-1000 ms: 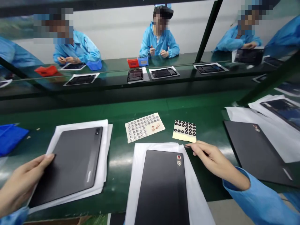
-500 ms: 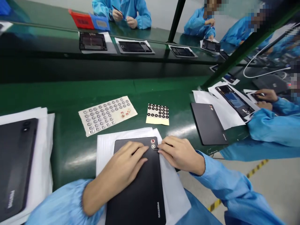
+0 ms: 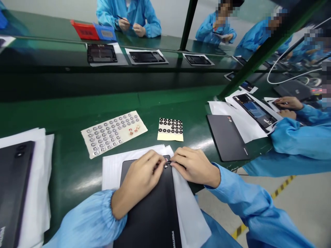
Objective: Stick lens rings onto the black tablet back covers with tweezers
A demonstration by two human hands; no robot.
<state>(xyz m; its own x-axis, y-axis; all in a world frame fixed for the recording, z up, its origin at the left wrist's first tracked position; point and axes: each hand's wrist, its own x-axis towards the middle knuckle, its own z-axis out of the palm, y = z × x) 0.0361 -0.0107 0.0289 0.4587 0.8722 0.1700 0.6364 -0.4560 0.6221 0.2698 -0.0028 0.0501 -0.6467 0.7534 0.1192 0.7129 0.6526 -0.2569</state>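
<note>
A dark tablet back cover lies on white sheets in front of me, two round camera openings near its top right corner. My right hand pinches thin dark tweezers, whose tips are over the camera openings. From the other side, my left hand rests over the cover, thumb and forefinger drawn together beside the tweezer tips. Whatever it pinches, if anything, is too small to make out. Beyond the cover lie a sheet of clear ring stickers and a small sheet of black round stickers.
Another dark tablet lies on white sheets at left. At right are a dark cover and an opened tablet, near a co-worker's sleeve. Opened tablets line the raised shelf behind; a green post slants at right.
My left hand has moved to the camera openings, its thumb and forefinger closing together. The tweezers in my right hand now reach over the openings. The whole view has shifted slightly.
</note>
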